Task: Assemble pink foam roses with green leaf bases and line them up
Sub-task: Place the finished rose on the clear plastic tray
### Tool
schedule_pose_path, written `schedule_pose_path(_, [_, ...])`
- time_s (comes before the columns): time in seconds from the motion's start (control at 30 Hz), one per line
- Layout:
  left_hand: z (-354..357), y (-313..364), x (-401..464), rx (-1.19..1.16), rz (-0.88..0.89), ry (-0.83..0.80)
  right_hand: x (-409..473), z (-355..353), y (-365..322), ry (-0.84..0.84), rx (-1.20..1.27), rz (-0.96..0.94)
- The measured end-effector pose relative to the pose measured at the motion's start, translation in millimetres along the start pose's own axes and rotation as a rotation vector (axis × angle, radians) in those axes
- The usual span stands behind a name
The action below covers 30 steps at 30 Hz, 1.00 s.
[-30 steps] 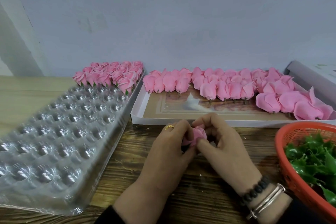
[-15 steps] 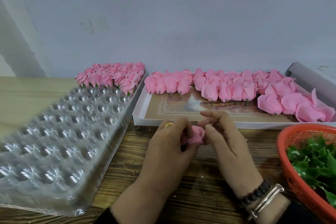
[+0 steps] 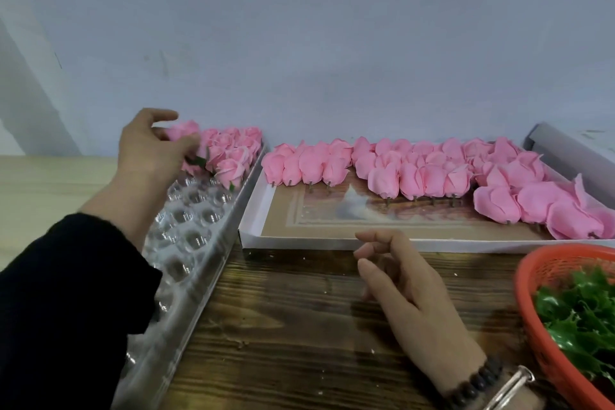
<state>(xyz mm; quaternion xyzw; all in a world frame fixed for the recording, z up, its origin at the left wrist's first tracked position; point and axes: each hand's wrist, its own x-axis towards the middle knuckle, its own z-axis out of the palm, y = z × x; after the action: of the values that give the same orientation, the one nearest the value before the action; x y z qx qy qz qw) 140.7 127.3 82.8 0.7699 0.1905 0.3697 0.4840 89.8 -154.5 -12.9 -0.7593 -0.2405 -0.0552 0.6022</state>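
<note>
the assembled rose [image 3: 183,130] sat pinched between the thumb and fingers of the left hand [image 3: 148,148], at the far left corner of the clear blister tray [image 3: 186,236], touching the cluster of finished roses [image 3: 233,151] there. nearer cups in that tray lay open, partly under the black sleeve [image 3: 66,303]. the right hand [image 3: 404,283] hovered over the bench [image 3: 299,326], fingers loosely curled and holding nothing, just near the white edge of the flat box [image 3: 253,226]. unfinished pink buds [image 3: 416,173] crowded that box's far side, its near strip bare. the orange basket [image 3: 529,296] of green leaf bases [image 3: 579,313] stood at the right edge.
</note>
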Motion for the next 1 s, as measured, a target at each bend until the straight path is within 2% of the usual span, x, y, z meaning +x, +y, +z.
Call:
schedule_pose_path(0.17, [3.5,-42.9,23.1,0.238,-0.056,0.022,2.5,-0.8,2.9,-0.003,0.024,0.041])
schedule_pose_path(0.7, [35.8,-61.9,36.3,0.508,-0.038,-0.056,2.6,-1.0,5.7,-0.041,0.006,0.116])
schedule_pose_path(1.0, [35.5,-59.5,36.2,0.638,-0.037,-0.182,3.6,-2.2,7.5,-0.058,-0.009,0.128])
